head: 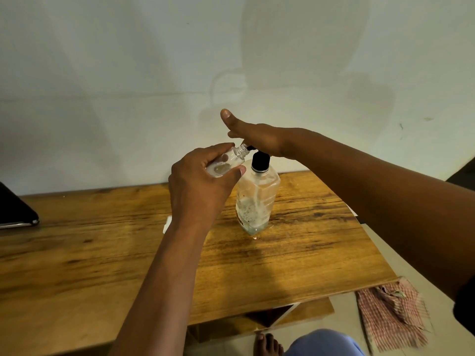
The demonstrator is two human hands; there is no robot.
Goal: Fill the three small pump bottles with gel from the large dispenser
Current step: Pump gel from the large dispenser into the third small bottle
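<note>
Dark flat object [15, 209], possibly a closed laptop, sits at the far left edge of the wooden surface [102, 253], well apart from the work.

Left hand [198, 183] holds one small bottle [226, 163] raised above the surface. The fingers [218, 149] and thumb curl round its clear body, gripping it. The bottle is tilted, its open threaded neck angled up toward the spout of the large dispenser [257, 199]; judged reason: to line the mouth up under the nozzle so the gel drops straight in. Some whitish content shows inside the bottle; fill level cannot be told exactly.

A white edge shows on the surface just behind the left wrist; too hidden to identify.

Large dispenser stands upright on the surface, black collar and pump on top, clear body with foamy gel in the lower part, roughly a third full.

Right hand [257, 136] lies flat over the pump head, palm down, fingers straight and pressed together, thumb raised. The flat palm likely gives an even downward push without tipping the dispenser.

Judged step: pumping gel into one bottle. The other two small bottles are not in view, so progress on them cannot be told.

On the floor at right lies a checked cloth [393, 314]; a bare foot [267, 344] shows below the surface edge.
</note>
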